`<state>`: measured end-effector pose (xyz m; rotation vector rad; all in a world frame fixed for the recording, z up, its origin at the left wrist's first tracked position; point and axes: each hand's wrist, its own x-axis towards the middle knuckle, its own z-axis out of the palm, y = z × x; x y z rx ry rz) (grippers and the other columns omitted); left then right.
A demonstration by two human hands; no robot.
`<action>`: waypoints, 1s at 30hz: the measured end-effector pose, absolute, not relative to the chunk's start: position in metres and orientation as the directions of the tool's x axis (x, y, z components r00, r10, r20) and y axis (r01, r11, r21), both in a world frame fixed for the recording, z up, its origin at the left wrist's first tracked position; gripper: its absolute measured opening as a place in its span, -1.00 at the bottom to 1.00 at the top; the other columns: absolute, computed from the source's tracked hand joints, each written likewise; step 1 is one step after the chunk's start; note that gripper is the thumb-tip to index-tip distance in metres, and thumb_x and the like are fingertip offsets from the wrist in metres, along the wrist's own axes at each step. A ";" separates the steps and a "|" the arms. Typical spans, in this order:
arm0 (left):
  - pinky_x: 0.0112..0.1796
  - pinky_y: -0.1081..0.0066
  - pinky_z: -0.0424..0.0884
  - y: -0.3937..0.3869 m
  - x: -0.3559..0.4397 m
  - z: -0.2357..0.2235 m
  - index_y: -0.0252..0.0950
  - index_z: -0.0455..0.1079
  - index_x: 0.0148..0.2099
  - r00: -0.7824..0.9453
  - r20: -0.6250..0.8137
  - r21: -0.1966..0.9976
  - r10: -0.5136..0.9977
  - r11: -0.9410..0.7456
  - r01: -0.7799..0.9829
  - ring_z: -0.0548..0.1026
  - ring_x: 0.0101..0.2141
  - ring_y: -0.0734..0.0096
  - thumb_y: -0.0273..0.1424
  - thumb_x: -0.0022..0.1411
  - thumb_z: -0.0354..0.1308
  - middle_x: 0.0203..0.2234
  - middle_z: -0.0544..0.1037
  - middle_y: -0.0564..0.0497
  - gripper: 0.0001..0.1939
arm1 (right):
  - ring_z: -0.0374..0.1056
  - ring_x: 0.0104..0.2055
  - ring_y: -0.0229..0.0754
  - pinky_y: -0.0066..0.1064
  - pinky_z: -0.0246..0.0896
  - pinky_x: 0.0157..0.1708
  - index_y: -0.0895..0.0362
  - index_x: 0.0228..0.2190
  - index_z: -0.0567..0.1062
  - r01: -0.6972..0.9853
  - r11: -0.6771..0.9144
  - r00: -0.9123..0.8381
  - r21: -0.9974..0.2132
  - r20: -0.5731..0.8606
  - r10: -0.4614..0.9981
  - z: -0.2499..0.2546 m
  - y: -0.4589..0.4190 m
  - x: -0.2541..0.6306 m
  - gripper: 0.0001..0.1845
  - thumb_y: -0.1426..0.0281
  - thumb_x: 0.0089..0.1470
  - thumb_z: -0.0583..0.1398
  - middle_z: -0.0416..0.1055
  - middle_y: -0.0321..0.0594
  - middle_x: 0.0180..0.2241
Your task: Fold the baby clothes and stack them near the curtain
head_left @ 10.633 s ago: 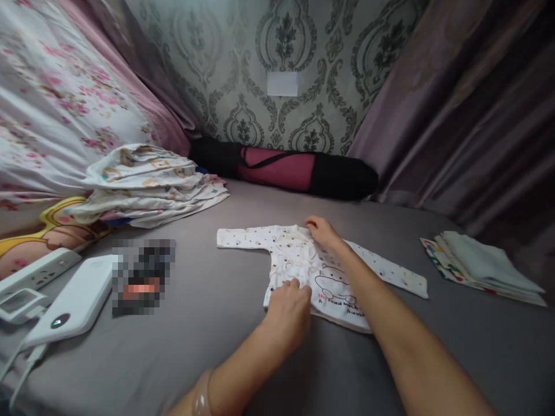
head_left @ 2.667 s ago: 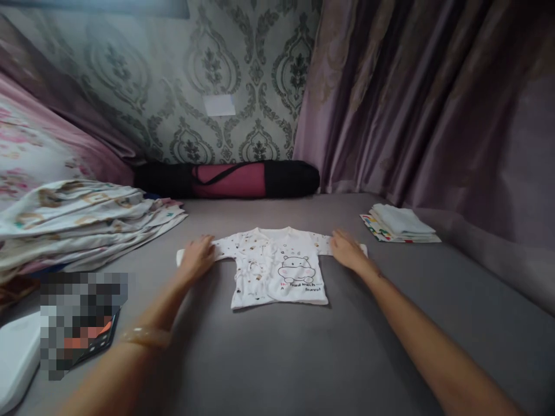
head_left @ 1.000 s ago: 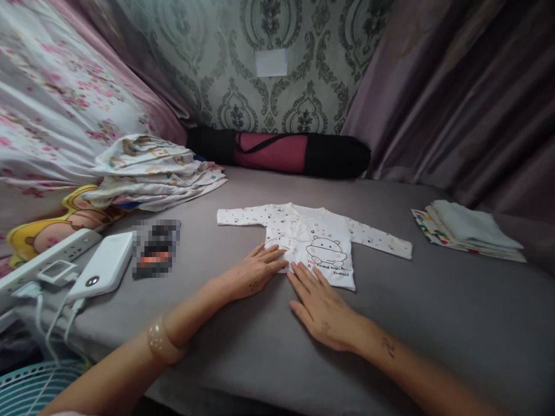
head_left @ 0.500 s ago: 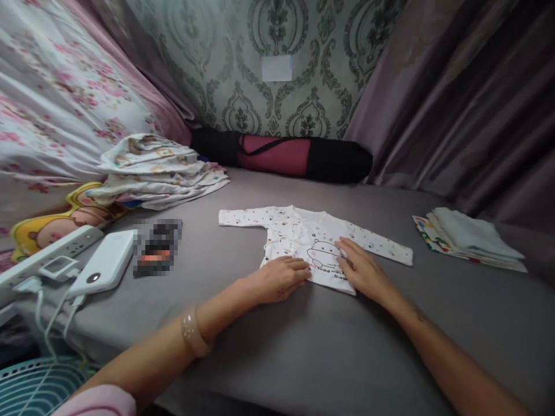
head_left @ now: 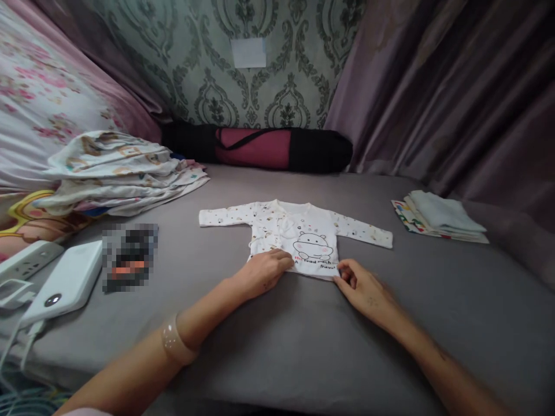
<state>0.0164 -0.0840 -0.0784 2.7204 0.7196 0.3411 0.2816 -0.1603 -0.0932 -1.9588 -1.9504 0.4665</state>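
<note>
The baby shirt lies flat at centre, 2 sleeves spread. The left hand, half-curled, covers part of its hem, grip hidden; the right hand seemingly pinches the hem's corner. At lower left, cables run out of frame.

Baby shirt flat betw. L hand & R hand.
</note>
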 end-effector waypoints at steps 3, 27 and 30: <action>-0.12 0.36 0.38 -0.084 0.015 -0.078 -0.23 0.35 -0.01 0.856 0.134 0.362 0.500 -0.828 0.428 0.40 -0.04 0.30 -0.53 0.32 -0.17 -0.10 0.48 -0.07 -0.67 | 0.37 -0.40 -0.19 -0.40 0.18 -0.42 0.05 -0.18 0.36 0.911 0.072 -0.047 -0.405 0.069 0.996 -0.090 -0.163 0.276 -0.77 0.29 0.12 0.04 0.45 -0.22 -0.33; -0.04 0.37 0.35 0.005 0.118 -0.070 -0.43 0.24 0.14 0.726 0.183 0.376 0.663 -0.729 0.572 0.43 0.00 0.28 -0.66 0.09 -0.11 0.03 0.45 -0.19 -0.47 | 0.17 0.13 -0.02 -0.21 -0.01 0.14 0.28 -0.02 0.37 0.915 0.396 -0.384 -0.072 0.141 0.913 -0.095 -0.041 0.266 -0.63 0.49 0.20 -0.05 0.31 0.06 0.05; -0.09 0.46 0.36 0.033 0.143 -0.071 -0.41 0.21 0.18 0.794 -0.012 0.385 0.607 -0.730 0.564 0.46 -0.05 0.33 -0.64 0.08 -0.04 0.01 0.48 -0.14 -0.43 | 0.23 0.09 0.00 -0.20 0.09 0.10 0.34 0.02 0.33 0.908 0.413 -0.407 -0.072 0.088 0.909 -0.101 -0.041 0.267 -0.60 0.45 0.24 -0.08 0.33 0.13 0.02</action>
